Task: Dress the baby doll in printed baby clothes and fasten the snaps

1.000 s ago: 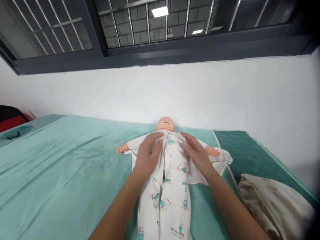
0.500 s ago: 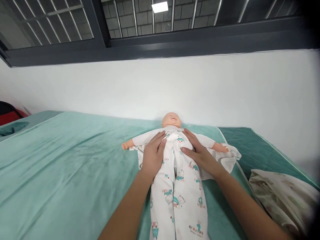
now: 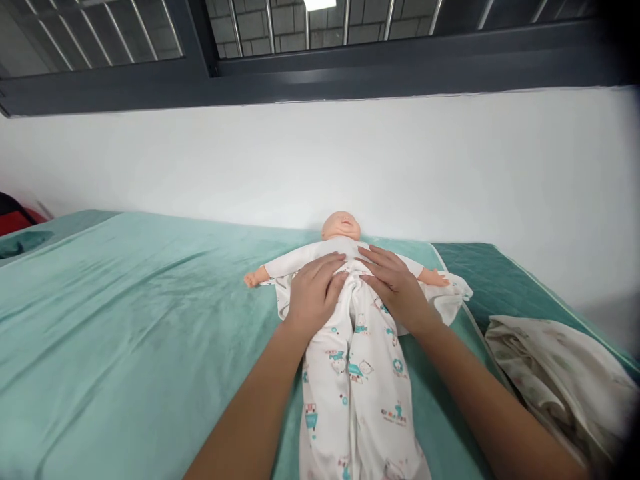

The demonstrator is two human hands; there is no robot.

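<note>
A baby doll (image 3: 341,225) lies on its back on the green bed cover, its head by the wall and its arms stretched to both sides. It wears a white long-sleeved top (image 3: 327,249) and white printed trousers (image 3: 330,373). My left hand (image 3: 315,293) rests on the left side of the waistband, fingers stretched toward the middle. On the other side, my right hand (image 3: 395,287) lies over the waistband with its fingers apart. Between my fingertips the waistband looks bunched. Part of the waist is hidden under both hands.
A white cloth (image 3: 450,293) spreads under the doll's right-hand side. Crumpled pale fabric (image 3: 560,380) lies at the right. The green cover (image 3: 125,333) stretches left, toward a red and black item (image 3: 15,215). Behind stand a white wall (image 3: 200,160) and a barred window.
Both hands have moved closer together at the waist. The trousers' top edge sits lower and looks bunched, and more of the white top shows. The view has tilted slightly down.
</note>
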